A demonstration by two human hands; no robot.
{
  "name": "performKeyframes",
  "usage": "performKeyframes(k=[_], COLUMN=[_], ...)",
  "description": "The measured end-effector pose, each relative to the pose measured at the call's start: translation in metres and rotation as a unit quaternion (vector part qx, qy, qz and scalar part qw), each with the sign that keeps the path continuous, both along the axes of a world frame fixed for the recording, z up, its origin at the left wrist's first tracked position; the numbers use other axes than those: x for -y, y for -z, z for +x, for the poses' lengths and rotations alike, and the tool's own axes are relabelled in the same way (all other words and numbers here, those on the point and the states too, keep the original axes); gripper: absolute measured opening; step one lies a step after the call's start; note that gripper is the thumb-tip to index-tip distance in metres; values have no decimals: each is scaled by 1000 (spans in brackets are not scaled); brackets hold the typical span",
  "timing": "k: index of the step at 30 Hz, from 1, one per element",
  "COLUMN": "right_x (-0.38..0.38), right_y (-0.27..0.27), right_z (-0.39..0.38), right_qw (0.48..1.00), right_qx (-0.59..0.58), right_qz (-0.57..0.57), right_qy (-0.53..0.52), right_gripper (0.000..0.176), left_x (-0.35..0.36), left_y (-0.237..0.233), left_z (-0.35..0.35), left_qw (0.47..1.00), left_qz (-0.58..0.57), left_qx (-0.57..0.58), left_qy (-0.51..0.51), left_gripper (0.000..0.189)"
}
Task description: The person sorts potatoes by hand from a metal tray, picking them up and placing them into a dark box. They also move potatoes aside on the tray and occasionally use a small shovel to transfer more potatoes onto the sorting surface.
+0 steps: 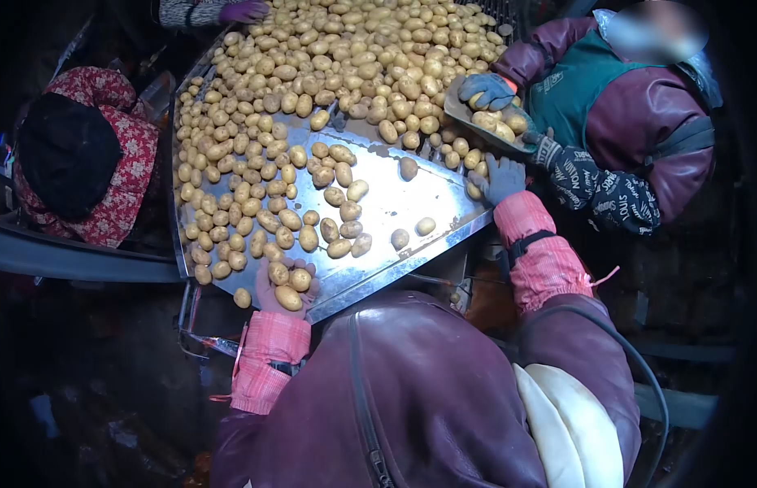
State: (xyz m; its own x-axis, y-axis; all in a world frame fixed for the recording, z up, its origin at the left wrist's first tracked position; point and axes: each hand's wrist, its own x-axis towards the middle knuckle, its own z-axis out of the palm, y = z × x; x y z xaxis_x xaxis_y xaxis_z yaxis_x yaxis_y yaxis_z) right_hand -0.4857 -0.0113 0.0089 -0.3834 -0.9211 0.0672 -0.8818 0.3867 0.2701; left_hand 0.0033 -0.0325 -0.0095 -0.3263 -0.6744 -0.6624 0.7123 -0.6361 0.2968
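Potatoes [346, 73] cover the upper and left parts of a metal table [387, 195]. At the table's near left edge, my left hand [282, 285], in a purplish glove, is cupped under several potatoes [288, 298], its fingers partly spread around them. My right hand [502, 179], in a grey-blue glove, rests at the table's right corner with its fingers pointing away from me; a potato [474, 191] shows beside its fingers. Pink checked sleeves cover both my forearms. A few loose potatoes [400, 238] lie on bare metal between my hands.
At the right, a co-worker [574, 98] with gloved hands holds a scoop [484, 122] with potatoes, close to my right hand. Another person [78, 154] in a red floral top is at the left. A purple-gloved hand [244, 11] reaches in at the top.
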Motion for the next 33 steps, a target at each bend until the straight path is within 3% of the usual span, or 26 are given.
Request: performKeyframes(k=[2,5,11,12,15,16,19,21,23,27,29,31,33], right_x=[8,16,26,30,33,32,42,51,60,62,66,68,82], right_y=[-1,-39,-10,-11,5,4,26,1,14,1,0,9,14], right_z=[1,24,16,19,27,38,60,99,120,130,116,95,85], right_qw=[999,984,976,959,977,968,975,959,948,898,947,958,980], right_qx=[0,67,157,246,202,252,205,270,282,406,236,112,102], right_qz=[38,149,89,61,53,19,-18,23,39,-78,-160,-198,-103], right_qy=[29,68,120,125,29,9,-88,-90,-143,-149,-151,-177,-138], right_gripper=[79,84,88,84,78,72,77,81,81,57,40,32,32], left_x=[1,2,1,2,1,1,1,-2,-1,0,1,-2,-2], left_y=[-4,-1,1,0,-8,-12,-10,-4,-1,-12,-10,-18,-21], left_z=[-2,-1,0,0,-6,-7,-7,-6,-6,-8,-7,-10,-13], left_qw=[1000,1000,999,1000,999,999,1000,999,999,1000,1000,999,997], left_qz=[4,1,-25,-20,-5,-1,-7,-17,-31,-14,-6,7,-1], left_qx=[-6,-3,-7,5,27,29,18,19,29,6,19,44,82], left_qy=[4,7,27,23,18,15,19,21,10,20,20,6,3], left_gripper=[49,50,51,51,50,50,50,50,50,49,47,45,44])
